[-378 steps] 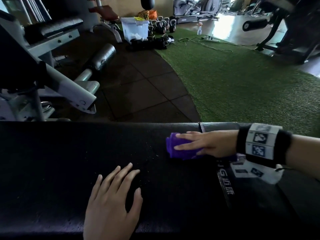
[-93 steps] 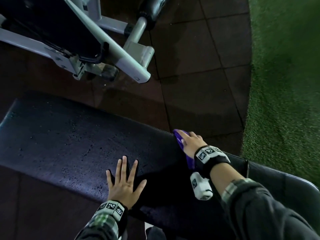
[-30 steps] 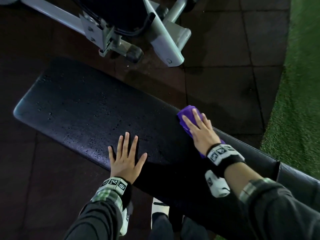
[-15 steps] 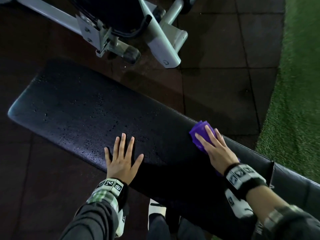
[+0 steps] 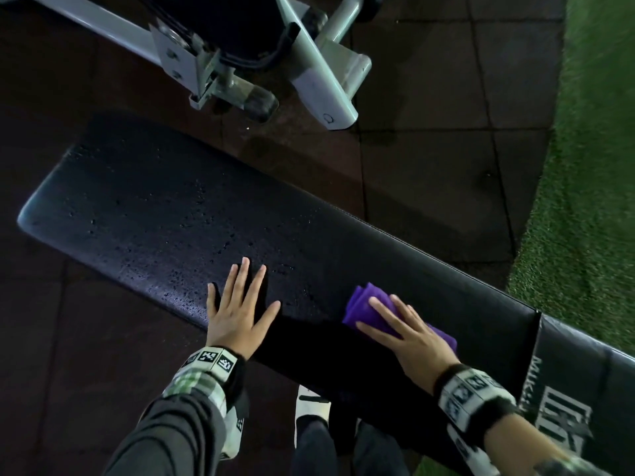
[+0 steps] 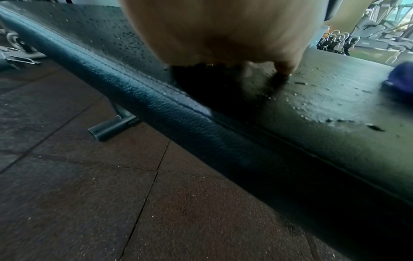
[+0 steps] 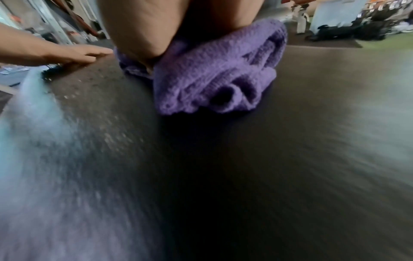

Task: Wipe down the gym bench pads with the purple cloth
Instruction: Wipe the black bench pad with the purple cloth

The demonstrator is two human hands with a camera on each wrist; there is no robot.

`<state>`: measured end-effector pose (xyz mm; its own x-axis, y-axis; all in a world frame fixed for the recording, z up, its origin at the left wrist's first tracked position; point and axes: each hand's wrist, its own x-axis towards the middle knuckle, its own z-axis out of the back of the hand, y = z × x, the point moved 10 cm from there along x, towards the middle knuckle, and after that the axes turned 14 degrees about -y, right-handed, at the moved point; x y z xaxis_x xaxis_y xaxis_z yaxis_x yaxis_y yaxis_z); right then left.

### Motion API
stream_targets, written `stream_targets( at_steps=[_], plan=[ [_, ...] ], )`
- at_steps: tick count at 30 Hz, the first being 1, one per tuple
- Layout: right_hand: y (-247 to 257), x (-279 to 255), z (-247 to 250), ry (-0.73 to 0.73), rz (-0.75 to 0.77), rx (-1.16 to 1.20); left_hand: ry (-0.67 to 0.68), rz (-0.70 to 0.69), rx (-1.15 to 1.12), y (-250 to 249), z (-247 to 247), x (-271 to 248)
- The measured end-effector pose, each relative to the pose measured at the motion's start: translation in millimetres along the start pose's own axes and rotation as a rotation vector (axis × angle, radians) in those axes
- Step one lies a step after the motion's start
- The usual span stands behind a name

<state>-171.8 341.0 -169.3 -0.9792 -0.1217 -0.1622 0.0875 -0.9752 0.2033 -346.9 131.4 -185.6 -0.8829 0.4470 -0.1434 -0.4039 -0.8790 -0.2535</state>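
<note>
A long black bench pad [image 5: 154,207] runs from upper left to lower right, beaded with droplets on its left part. The folded purple cloth [image 5: 364,305] lies on the pad near its near-right portion, and my right hand [image 5: 409,334] presses it flat with straight fingers. In the right wrist view the bunched purple cloth [image 7: 214,83] sits under my palm. My left hand [image 5: 238,304] rests flat on the pad with fingers spread, to the left of the cloth. The left wrist view shows the pad's stitched side edge [image 6: 178,113] and the cloth [image 6: 400,79] at far right.
A second pad section with white lettering [image 5: 577,400] adjoins at the lower right. A grey machine frame [image 5: 319,73] stands on the dark rubber floor tiles [image 5: 429,187] beyond the bench. Green turf [image 5: 591,187] covers the right side. My shoe [image 5: 311,403] shows under the bench.
My right hand has slid the cloth from the pad's far edge toward the near side and closer to my left hand. The left hand stays flat in the same spot.
</note>
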Motion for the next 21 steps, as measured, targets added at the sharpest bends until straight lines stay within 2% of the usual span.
stream_targets(
  at_steps=[4, 7, 9, 12, 15, 18, 21],
  plan=[
    [-43.8, -22.9, 12.3, -0.048, -0.219, 0.12, 0.033, -0.005, 0.026, 17.2, 6.3, -2.8],
    [-55.3, -2.4, 19.8, -0.084, -0.34, 0.181, 0.07, 0.013, 0.026, 23.3, 4.3, -5.8],
    [-47.3, 21.2, 19.6, -0.088, -0.378, 0.14, 0.113, 0.025, 0.05, 22.6, -0.7, -7.3],
    [-3.8, 55.6, 15.0, -0.056, -0.28, 0.063, 0.151, 0.041, 0.059, 20.4, -3.9, -7.1],
    [62.7, 58.5, 1.4, -0.053, -0.062, 0.016, 0.173, 0.043, 0.064, 21.8, -5.2, -7.7],
    [110.0, 14.8, -22.2, 0.0, 0.192, -0.017, 0.206, 0.043, 0.065, 22.3, -6.0, -8.4],
    [99.2, -37.4, -27.9, 0.017, 0.265, -0.053, 0.225, 0.038, 0.063, 21.1, -5.5, -8.8]
  ],
)
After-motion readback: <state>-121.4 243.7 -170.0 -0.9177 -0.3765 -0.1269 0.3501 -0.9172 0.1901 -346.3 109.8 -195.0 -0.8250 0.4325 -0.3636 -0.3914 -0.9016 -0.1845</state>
